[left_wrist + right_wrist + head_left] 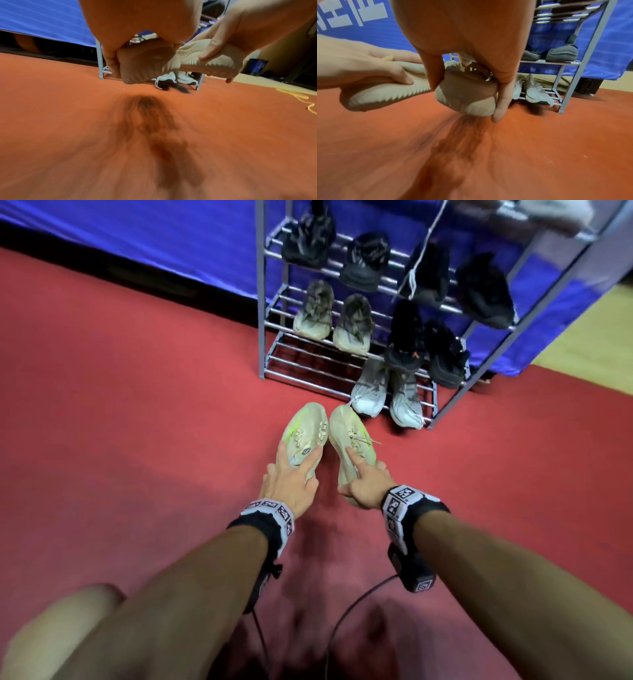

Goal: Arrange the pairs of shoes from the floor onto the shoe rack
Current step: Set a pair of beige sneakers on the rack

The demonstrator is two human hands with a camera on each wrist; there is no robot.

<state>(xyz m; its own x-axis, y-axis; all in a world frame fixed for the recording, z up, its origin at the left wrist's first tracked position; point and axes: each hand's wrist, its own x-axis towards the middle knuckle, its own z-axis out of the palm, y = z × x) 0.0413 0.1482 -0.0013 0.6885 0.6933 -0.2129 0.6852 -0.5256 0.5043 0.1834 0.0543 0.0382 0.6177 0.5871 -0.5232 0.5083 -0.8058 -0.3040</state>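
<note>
Fingers [310, 463] of left hand [289, 482] and right hand [364, 486] gripping one beige shoe [303, 436] each by the heel, clear of red carpet [137, 405], nearing shoe rack [262, 302]. Risking toe catching bottom rail (heel-only hold, shoe pivoting), or dangling lace snagging.

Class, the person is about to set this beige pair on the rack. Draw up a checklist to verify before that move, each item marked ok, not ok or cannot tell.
1. Left hand grips the left beige shoe: ok.
2. Right hand grips the right beige shoe: ok.
3. Both shoes lifted off the red carpet: ok.
4. Free space on the bottom shelf left of the white pair: ok.
5. Loose lace clear of the rack: cannot tell.
</note>
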